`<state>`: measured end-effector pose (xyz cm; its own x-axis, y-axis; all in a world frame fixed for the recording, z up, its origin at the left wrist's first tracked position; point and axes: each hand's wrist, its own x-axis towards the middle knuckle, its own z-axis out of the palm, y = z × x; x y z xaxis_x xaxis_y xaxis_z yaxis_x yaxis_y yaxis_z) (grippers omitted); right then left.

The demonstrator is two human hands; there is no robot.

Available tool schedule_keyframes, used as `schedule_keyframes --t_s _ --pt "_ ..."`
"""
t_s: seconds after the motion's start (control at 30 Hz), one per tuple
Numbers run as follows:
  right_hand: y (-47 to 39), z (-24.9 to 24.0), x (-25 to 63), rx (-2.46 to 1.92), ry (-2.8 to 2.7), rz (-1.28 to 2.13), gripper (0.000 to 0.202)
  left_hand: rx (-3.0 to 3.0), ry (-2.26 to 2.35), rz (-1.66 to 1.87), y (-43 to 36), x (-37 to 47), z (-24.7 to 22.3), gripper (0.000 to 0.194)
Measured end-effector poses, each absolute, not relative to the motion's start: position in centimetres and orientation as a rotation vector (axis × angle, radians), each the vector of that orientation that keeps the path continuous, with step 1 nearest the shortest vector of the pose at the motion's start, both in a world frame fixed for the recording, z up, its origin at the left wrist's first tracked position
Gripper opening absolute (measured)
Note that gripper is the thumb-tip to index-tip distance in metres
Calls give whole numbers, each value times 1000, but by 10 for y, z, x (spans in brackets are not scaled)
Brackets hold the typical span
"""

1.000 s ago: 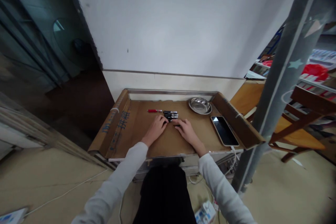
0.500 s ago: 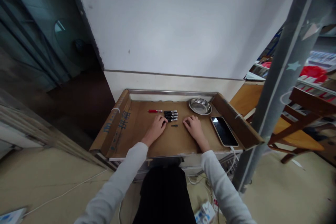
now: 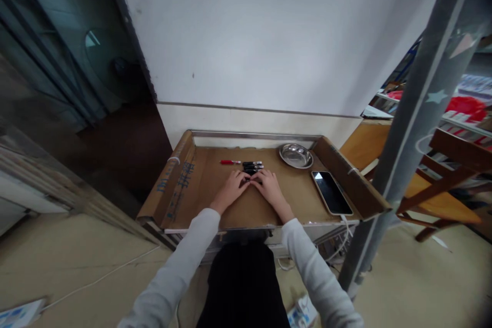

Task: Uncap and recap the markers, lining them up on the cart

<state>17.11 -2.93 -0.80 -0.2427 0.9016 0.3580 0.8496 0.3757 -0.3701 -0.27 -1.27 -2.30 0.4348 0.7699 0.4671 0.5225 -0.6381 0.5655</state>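
Note:
My left hand and my right hand meet at the fingertips just in front of a stack of black marker pens with pale printed ends. Both hands have thumb and fingers drawn together around a small dark piece, mostly hidden by the fingertips. Its kind is not clear. The nearest pens of the row are partly covered by my fingers. A red pen with a pale end lies just left of the row.
A cardboard-lined tabletop has raised cardboard sides. Toward the back right stands a round metal dish. A phone with a white cable lies at the right. Beyond it rise a grey post and a wooden chair.
My right hand has moved left to meet my left hand. The small black piece that lay loose before the pens is now covered by my fingers. The view has shifted slightly.

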Motion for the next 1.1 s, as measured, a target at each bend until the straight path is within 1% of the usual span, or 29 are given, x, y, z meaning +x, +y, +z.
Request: schedule_keyframes --t_s 0.07,0.2,0.37,0.63,0.93,1.1 --pt "-30 -12 171 -1492 -2115 161 15 2349 1108 992 -13 -3 -23 13" --pt "-36 -21 186 -1493 -2043 171 23 2356 1122 973 -12 -3 -23 10" --pt "-35 -26 197 -1511 -2010 161 17 2396 1202 1007 -9 0 -26 11" --pt "-27 -17 182 -1616 -2026 -29 17 2547 1253 962 -9 5 -21 11" --pt "-33 -25 182 -1674 -1979 -73 19 2614 1336 946 -4 5 -20 12" --pt "-33 -24 180 -1684 -1998 -120 19 2632 1242 939 -5 1 -17 15"
